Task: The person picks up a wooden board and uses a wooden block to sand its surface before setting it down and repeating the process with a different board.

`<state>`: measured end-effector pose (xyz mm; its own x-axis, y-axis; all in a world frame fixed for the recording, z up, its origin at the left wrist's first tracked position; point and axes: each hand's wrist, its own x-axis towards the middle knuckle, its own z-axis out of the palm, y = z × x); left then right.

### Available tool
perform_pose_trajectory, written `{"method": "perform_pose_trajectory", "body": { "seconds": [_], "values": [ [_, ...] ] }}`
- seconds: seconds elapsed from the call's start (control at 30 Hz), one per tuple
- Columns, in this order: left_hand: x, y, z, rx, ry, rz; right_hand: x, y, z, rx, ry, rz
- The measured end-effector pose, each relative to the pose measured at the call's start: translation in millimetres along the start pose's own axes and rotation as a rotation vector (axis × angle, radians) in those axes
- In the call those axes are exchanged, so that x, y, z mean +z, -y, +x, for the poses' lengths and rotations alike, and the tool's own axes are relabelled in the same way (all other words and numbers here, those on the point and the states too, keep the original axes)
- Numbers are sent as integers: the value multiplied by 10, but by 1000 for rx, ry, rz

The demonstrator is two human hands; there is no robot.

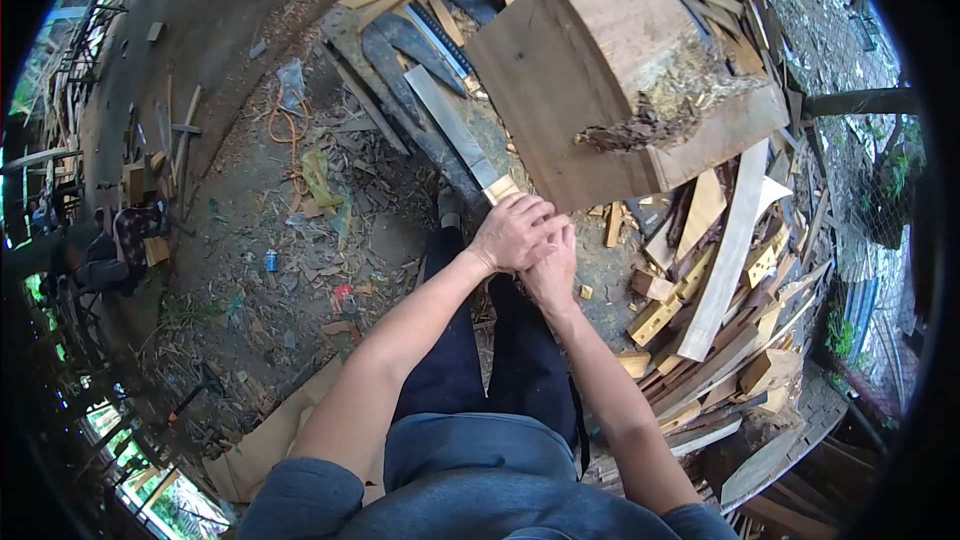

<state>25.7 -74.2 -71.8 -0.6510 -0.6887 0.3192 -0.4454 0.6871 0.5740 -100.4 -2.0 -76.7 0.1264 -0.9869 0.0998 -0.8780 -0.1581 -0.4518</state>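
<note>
A long tool with a flat grey blade (450,127) and a pale wooden handle (501,189) points up and to the left. My left hand (512,233) is closed around the lower end of the handle. Against it, my right hand (552,262) is closed too, its fingers meeting the left ones; what it grips is hidden. Just right of the blade stands a large wooden block (560,80) with a rough, crumbling hollow (670,110) in its lower side.
Scrap wood (725,250) is piled on the right. Wood chips and litter cover the ground at left, with a blue can (270,260) and orange cord (291,130). A person (110,250) is at the far left. A wire fence (870,150) stands at far right.
</note>
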Motion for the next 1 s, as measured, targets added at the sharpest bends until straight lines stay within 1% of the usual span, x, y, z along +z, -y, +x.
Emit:
{"method": "perform_pose_trajectory", "body": {
  "seconds": [0.03,0.1,0.17,0.2,0.27,0.3,0.37,0.4,0.5,0.53,0.57,0.63,0.67,0.7,0.73,0.77,0.83,0.87,0.9,0.93,0.97,1.0],
  "values": [
    [87,20,-19,4,-11,35,-88,-16,-47,15,20,-4],
    [202,7,-43,-3,-23,45,-256,-46,-216,14,142,-49],
    [212,-35,-33,-23,77,31,-240,-75,-483,162,306,-97],
    [221,-45,-32,31,28,58,-234,-78,-508,172,320,-105],
    [192,-45,3,21,105,59,-209,-62,-497,118,310,-227],
    [183,-6,9,33,144,42,-210,-33,-465,126,330,-232],
    [154,158,20,42,115,18,-213,-5,-328,118,377,-231],
    [136,246,34,71,87,7,-171,25,-187,93,302,-189],
    [-59,555,177,38,75,47,-25,64,137,99,318,-254],
    [-102,668,217,38,92,54,-18,127,335,75,261,-237],
    [-165,807,285,51,49,27,22,130,529,73,261,-242],
    [-382,1030,443,28,186,7,41,172,784,112,280,-111],
    [-448,1136,484,29,88,-36,4,269,845,115,274,-114],
    [-525,1248,525,35,-14,-73,-29,363,942,292,250,194],
    [-669,1323,516,-4,-40,-20,-77,406,997,459,228,508],
    [-776,1394,485,-25,-61,-19,-137,406,995,448,223,513],
    [-963,1357,442,54,-15,21,-253,399,853,867,426,1208],
    [-944,1280,405,58,-4,24,-153,321,652,826,435,1225],
    [-887,1187,374,21,76,32,-208,286,557,832,423,1233],
    [-814,1110,378,-9,149,43,-263,216,512,810,516,1020],
    [-728,1037,374,9,149,47,-321,139,462,781,602,803],
    [-656,945,367,-29,131,79,-372,93,401,721,496,729]
  ]
}}
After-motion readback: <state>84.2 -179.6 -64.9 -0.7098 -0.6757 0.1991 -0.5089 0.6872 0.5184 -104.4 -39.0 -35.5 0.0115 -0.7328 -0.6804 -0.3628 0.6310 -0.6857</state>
